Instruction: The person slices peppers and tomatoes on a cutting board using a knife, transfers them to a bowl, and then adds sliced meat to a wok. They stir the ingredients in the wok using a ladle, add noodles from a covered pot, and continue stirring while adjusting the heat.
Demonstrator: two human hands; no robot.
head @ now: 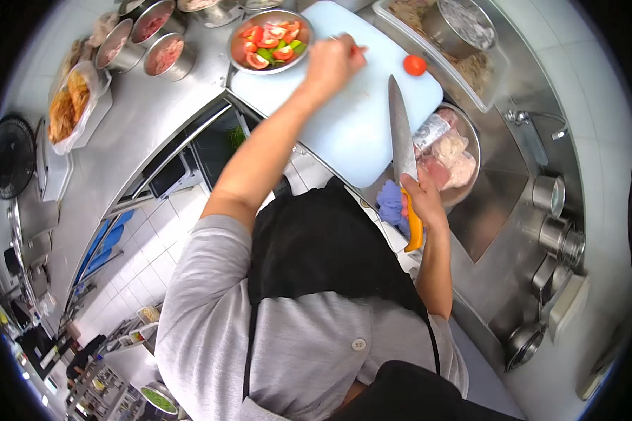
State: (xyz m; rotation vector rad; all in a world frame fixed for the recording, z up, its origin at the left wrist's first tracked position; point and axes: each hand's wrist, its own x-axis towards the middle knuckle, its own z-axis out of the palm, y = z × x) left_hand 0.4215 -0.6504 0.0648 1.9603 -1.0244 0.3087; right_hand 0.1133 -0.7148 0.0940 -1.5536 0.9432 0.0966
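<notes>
My right hand [427,196] grips the yellow handle of a chef's knife [400,126], its broad blade pointing away from me over the right edge of a pale blue cutting board [342,142]. Above the board's far part, my left hand [336,62] has curled fingers around a red tomato piece [357,50], mostly hidden and slightly blurred. Left of that hand, a metal bowl [235,59] holds tomato wedges [271,36] and some green pieces. One whole tomato [414,65] rests near the board's right edge, apart from the blade.
Raw meat [455,166] fills a metal bowl [476,142] right of the board, beside a purple cloth [391,197]. A clear plastic tub [484,102] stands behind it, near a faucet [519,117]. Several metal containers [171,66] of meat stand at far left.
</notes>
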